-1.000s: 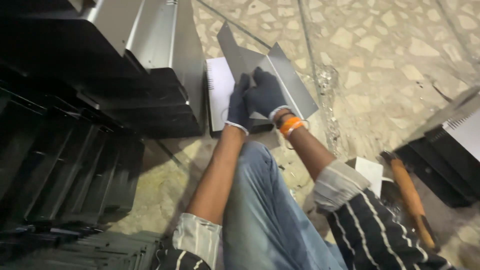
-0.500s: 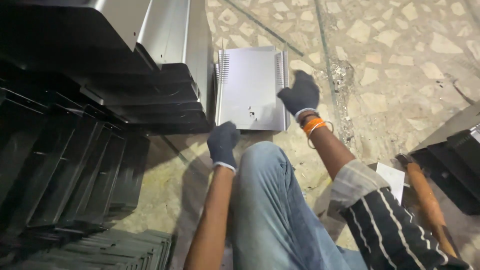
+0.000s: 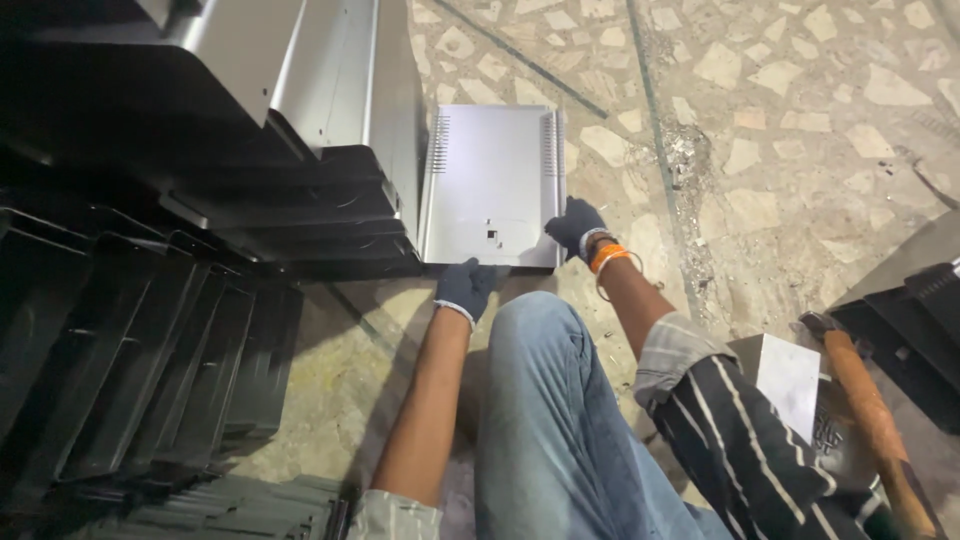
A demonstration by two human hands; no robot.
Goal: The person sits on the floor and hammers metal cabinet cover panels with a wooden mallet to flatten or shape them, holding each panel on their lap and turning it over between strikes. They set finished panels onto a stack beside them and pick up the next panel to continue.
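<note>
— Two gloved hands, both at the near edge of the grey metal panel (image 3: 492, 185)?

— Yes. It lies flat on the stone floor (image 3: 800, 150), long axis running near to far, with slotted vents along its left and right sides at the far end. Its left edge sits just beside the stack of metal housings (image 3: 300, 150).

— And the grip?

— The left hand (image 3: 465, 287) rests at the near edge, fingers curled; whether it grips, I cannot tell. The right hand (image 3: 575, 225) presses the near right corner, fingers bent over it.

— Anything else?

— One wooden-handled hammer (image 3: 870, 410) lies to the right, near the striped sleeve (image 3: 740, 440).
</note>
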